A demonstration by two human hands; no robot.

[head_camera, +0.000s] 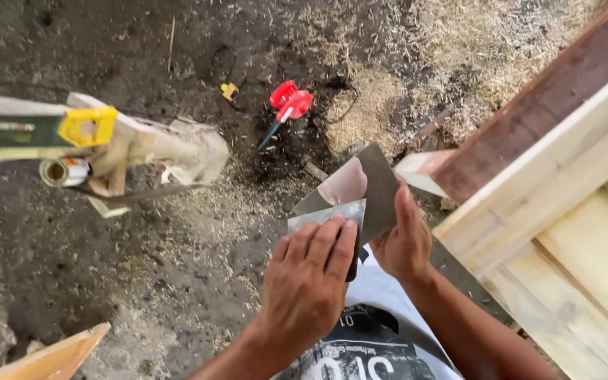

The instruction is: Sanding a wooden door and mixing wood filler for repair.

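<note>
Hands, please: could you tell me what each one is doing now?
Left hand: closed on the small scraper blade.
Right hand: closed on the larger metal plate.

left hand: fingers flat, pressing forward | right hand: curled, gripping, thumb up

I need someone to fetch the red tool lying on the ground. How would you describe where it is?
Start at the pale sawdust pile on the dark dirt floor. Just left of it lies the red-headed tool with a dark thin shaft, the only bright red object, right of a small yellow piece.

Open sawdust floor lies left of the hands; the wooden frame blocks the right.
</note>
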